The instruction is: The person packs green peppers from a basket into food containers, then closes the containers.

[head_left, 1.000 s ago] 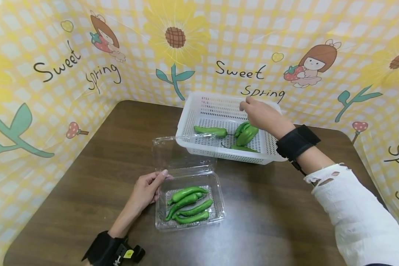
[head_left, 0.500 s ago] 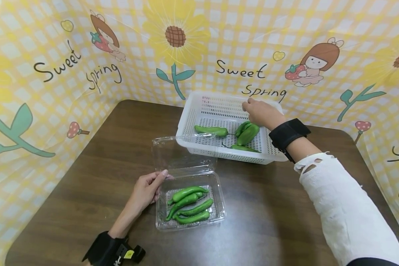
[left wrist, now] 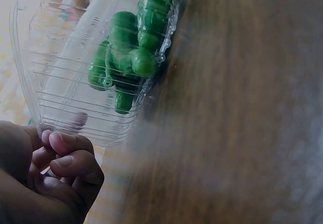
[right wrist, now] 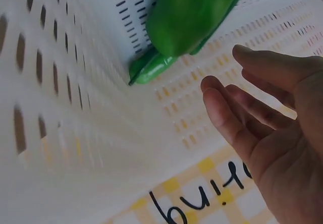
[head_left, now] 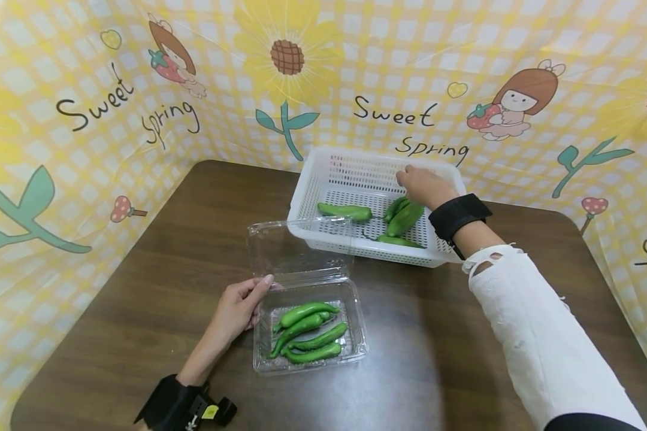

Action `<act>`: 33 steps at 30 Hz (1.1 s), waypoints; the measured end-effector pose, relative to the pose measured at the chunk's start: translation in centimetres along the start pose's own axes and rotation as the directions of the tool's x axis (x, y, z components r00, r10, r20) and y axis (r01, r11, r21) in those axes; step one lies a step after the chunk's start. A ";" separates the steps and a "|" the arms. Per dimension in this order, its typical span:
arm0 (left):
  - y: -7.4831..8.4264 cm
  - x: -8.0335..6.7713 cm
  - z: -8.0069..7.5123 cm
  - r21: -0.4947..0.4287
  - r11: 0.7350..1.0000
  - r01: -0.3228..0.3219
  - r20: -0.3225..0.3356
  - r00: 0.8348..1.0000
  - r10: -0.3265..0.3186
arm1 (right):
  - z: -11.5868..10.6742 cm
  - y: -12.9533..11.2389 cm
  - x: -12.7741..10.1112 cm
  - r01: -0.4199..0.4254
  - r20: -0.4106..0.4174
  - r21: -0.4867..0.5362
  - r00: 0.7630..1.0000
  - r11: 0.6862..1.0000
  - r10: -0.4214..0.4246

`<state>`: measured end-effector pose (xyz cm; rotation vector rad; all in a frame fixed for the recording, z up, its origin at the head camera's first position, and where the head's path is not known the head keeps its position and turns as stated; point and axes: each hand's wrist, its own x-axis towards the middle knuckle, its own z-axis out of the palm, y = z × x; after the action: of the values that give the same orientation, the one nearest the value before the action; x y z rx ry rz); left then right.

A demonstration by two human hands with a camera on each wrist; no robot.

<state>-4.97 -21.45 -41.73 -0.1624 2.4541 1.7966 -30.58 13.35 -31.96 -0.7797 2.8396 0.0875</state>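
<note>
My left hand (head_left: pixel 237 306) pinches the left rim of a clear plastic clamshell box (head_left: pixel 358 317) between thumb and fingers; the left wrist view shows this grip close up. Several slim green chili peppers (head_left: pixel 315 354) lie in the box, whose lid (head_left: pixel 252 228) stands raised at the back. Over the right part of a white perforated basket (head_left: pixel 377 255) hovers my right hand (head_left: pixel 428 187). In the right wrist view its thumb and fingers are apart with nothing between them, beside a thick green pepper (right wrist: pixel 184 22). Another green pepper (head_left: pixel 345 212) lies at the basket's left.
A dark brown wooden table (head_left: pixel 156 269) bears both containers, with the basket behind the box. The raised lid overlaps the basket's front left corner in the head view. A yellow checked cloth (head_left: pixel 215 78) with printed flowers hangs at the back and sides.
My right hand has moved slightly down and right within the basket area, and its forearm has swung left. The left hand, box and peppers stay put.
</note>
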 end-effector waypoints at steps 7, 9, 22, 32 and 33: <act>-0.2 0.0 0.0 -0.001 1.000 -0.001 0.007 1.000 0.001 | 1.0 -0.4 0.3 -0.020 0.056 -0.020 0.998 1.000 0.021; -0.1 0.0 0.0 -0.002 1.000 -0.002 0.009 1.000 0.002 | 1.2 -0.4 0.4 -0.024 0.061 -0.024 0.998 0.999 0.025; 0.0 0.0 0.0 -0.005 1.000 -0.017 0.011 1.000 0.017 | 1.7 -0.6 1.1 -0.034 0.121 -0.030 0.992 0.999 0.037; -0.1 0.0 -0.1 -0.014 1.000 -0.012 0.006 1.000 0.012 | 3.0 -0.8 2.0 -0.027 0.111 -0.108 0.993 0.994 0.039; -0.2 0.1 -0.1 -0.017 1.000 -0.012 0.007 1.000 0.012 | 3.1 -0.9 2.2 -0.026 0.115 -0.120 0.993 0.992 0.040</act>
<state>-5.00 -21.59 -41.87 -0.1431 2.4408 1.8203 -31.44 11.83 -35.42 -0.7255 2.7568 0.2993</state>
